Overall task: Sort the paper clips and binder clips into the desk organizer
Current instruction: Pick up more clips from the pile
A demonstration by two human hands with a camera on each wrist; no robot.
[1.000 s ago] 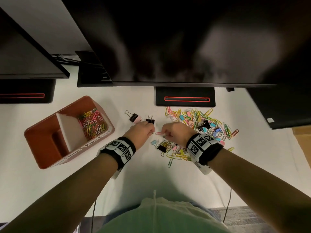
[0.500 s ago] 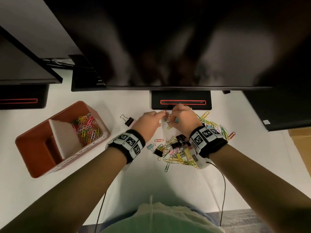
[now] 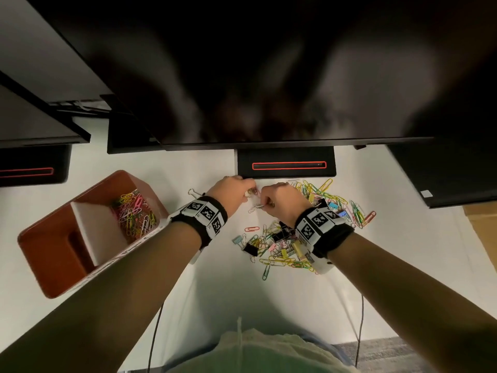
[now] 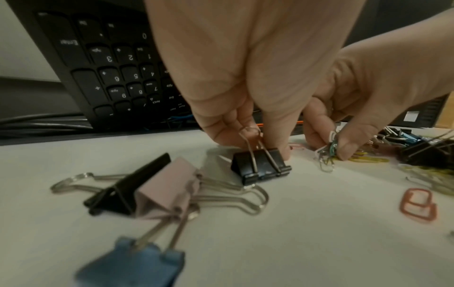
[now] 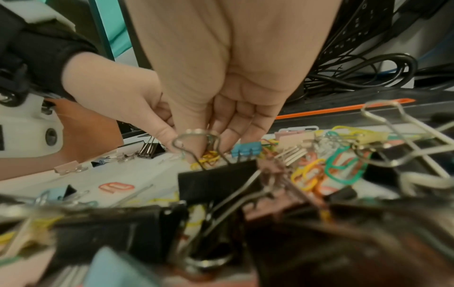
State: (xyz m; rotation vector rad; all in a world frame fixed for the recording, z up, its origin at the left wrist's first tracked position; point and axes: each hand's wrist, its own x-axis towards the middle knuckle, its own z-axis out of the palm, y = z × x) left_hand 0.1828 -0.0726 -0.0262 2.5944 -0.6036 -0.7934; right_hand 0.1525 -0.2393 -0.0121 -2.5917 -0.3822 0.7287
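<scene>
An orange desk organizer point(image 3: 53, 254) stands at the left, with coloured paper clips point(image 3: 133, 215) in its far compartment. My left hand point(image 3: 248, 191) pinches the wire handles of a small black binder clip point(image 4: 261, 167) that sits on the white desk. Just right of it, my right hand point(image 3: 265, 204) pinches a small bunch of paper clips point(image 4: 328, 155) at the desk surface, over yellow clips point(image 5: 209, 157). A mixed pile of clips point(image 3: 282, 243) lies under and around my right wrist.
A black and a pink binder clip point(image 4: 147, 190), a blue one point(image 4: 137, 266) and a red paper clip point(image 4: 417, 205) lie near my left wrist. A monitor stand point(image 3: 286, 164) is just beyond the hands, below a dark monitor. A keyboard point(image 4: 110, 64) leans behind.
Both hands have moved away from me, from the near left of the pile to its far edge by the monitor stand. The right hand now holds a bunch of paper clips.
</scene>
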